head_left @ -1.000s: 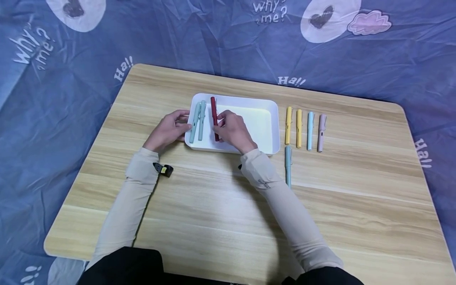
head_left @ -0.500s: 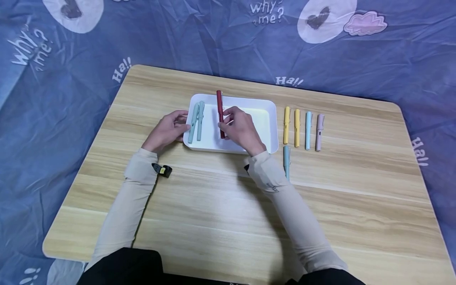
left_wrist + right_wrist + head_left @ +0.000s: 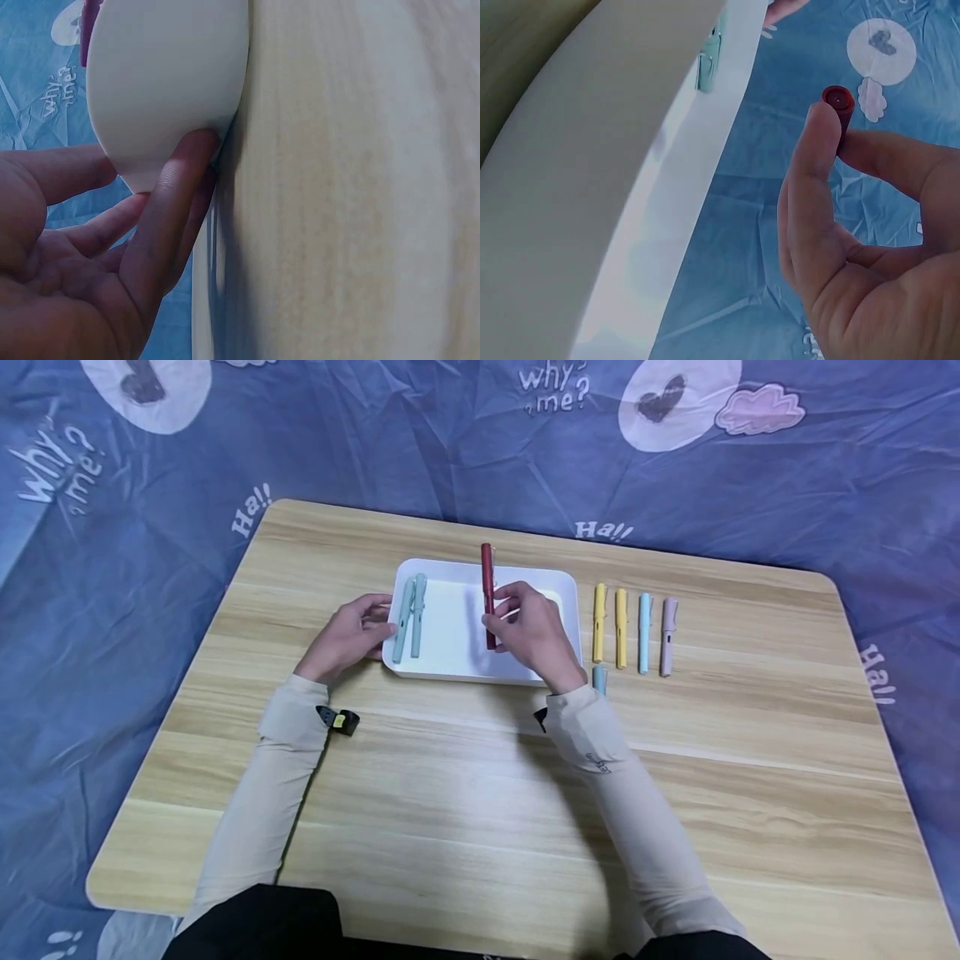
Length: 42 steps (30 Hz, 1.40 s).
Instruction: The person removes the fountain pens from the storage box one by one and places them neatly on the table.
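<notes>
My right hand (image 3: 536,631) pinches a red pen (image 3: 487,581) between thumb and fingers, holding it above the white tray (image 3: 457,677). The pen stands nearly straight away from me, clip side to the right; the right wrist view shows its round end (image 3: 838,99) at the fingertips. At the tray's left end, my left hand (image 3: 347,635) grips the wall, thumb at the rim and fingers against the outside, as the left wrist view shows. Two pale teal pens, one left (image 3: 403,620) and one right (image 3: 417,615), lie side by side inside the tray near that hand.
Right of the tray, a row holds two yellow pens (image 3: 598,622), a light blue pen (image 3: 644,633) and a lilac pen (image 3: 667,637). Below them a blue-teal pen (image 3: 599,680) is partly hidden by my right sleeve. A patterned blue cloth (image 3: 450,443) hangs behind the wooden table (image 3: 420,827).
My right hand has carried the red pen up from the tray's left part and to the right. The left hand keeps its hold on the tray. The view has shifted slightly.
</notes>
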### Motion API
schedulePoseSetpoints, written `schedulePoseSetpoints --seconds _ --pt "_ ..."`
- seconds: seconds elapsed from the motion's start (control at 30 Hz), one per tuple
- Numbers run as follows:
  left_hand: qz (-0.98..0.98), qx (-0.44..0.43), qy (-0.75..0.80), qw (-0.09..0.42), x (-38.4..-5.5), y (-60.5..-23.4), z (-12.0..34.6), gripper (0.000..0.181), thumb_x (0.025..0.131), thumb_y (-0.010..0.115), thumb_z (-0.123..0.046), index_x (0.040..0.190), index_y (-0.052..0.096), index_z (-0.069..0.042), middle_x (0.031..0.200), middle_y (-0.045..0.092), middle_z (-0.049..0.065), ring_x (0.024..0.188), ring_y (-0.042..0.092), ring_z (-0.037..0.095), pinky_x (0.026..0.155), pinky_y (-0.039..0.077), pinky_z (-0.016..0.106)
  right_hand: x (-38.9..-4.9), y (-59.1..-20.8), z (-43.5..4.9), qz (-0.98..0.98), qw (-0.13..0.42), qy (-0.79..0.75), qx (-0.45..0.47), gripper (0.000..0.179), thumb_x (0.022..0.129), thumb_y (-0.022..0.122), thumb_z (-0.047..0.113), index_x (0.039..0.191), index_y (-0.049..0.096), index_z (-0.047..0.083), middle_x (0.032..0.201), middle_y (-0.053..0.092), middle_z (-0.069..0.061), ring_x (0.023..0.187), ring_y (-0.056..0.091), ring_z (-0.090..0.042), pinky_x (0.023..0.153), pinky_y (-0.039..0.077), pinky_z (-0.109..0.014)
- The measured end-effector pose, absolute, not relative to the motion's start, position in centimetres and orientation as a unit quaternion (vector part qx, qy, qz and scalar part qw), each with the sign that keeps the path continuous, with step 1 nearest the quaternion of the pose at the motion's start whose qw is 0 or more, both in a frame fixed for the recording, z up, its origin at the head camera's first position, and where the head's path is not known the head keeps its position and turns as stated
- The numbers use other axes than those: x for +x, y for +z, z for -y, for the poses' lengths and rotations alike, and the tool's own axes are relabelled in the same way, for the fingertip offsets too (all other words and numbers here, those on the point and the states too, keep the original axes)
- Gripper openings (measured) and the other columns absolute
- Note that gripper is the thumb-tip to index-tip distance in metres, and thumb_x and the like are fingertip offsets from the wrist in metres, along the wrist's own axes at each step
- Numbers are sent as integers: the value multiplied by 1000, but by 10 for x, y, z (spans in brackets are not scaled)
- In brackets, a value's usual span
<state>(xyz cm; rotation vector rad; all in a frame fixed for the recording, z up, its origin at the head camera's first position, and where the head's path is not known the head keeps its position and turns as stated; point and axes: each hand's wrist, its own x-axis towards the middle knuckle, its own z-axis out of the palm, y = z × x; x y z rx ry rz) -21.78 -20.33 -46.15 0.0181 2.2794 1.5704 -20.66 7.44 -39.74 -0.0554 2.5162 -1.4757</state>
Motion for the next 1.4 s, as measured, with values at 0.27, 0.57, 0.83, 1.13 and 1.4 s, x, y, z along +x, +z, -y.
schedulePoseSetpoints --seconds 0.27,0.57,0.83,1.13,1.4 --pt "-810 7 556 187 -217 -462 203 58 106 58 -10 159 37 -3 145 50 22 128 56 34 75 61 26 -199 -395 -90 -860 96 -502 -19 37 97 70 6 131 60 -2 106 67 -15 90 73 -27 67 65 -37" --pt "-809 2 558 188 -215 -461 204 58 106 58 -10 159 36 -3 146 49 22 128 55 34 74 61 25 -192 -395 -111 -864 91 -494 -3 35 98 70 7 130 60 -2 106 65 -15 89 72 -27 71 65 -44" --pt "-808 2 558 190 -215 -460 204 58 106 58 -10 160 35 -4 148 49 22 129 55 35 75 61 25 -182 -394 -131 -877 72 -476 5 36 98 70 9 130 61 -2 105 66 -15 90 72 -31 70 64 -46" --pt "-809 0 555 194 -216 -460 203 59 106 58 -10 160 35 -4 149 48 22 130 54 35 76 61 25 -174 -397 -147 -881 67 -468 16 36 98 70 10 131 60 -1 105 65 -16 93 69 -28 70 65 -46" --pt "-810 6 555 190 -216 -460 203 59 106 57 -10 160 35 -2 147 49 23 129 54 35 75 61 24 -165 -396 -164 -880 61 -471 23 37 99 69 10 132 59 -2 108 64 -17 95 67 -30 70 64 -46"
